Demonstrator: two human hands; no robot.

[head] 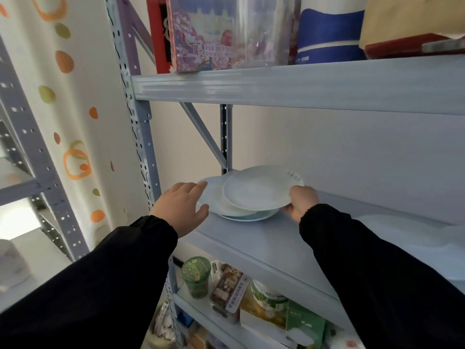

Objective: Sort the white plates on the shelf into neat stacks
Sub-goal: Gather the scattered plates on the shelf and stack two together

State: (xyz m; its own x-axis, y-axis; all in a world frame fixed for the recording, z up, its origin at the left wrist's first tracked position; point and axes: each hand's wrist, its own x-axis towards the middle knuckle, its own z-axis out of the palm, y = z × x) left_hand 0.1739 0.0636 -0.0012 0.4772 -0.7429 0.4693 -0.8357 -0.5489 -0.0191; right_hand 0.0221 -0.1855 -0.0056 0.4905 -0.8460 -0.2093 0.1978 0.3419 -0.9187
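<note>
A small pile of white plates (221, 202) sits at the left end of the grey shelf (264, 238). The top white plate (259, 190) lies skewed to the right over the others, with a faint pattern on its far rim. My right hand (303, 201) grips this top plate by its right edge. My left hand (182, 206) is at the pile's left side, fingers spread, fingertips touching the edge of a lower plate. More white plates (412, 233) rest further right on the same shelf, blurred.
An upper shelf beam (302, 84) runs close overhead, carrying a patterned box (201, 34), a clear jar (264, 31) and a blue-white roll. The metal upright (141, 147) stands just left of the pile. Below, a lower shelf holds a green jar (196, 275) and food packets.
</note>
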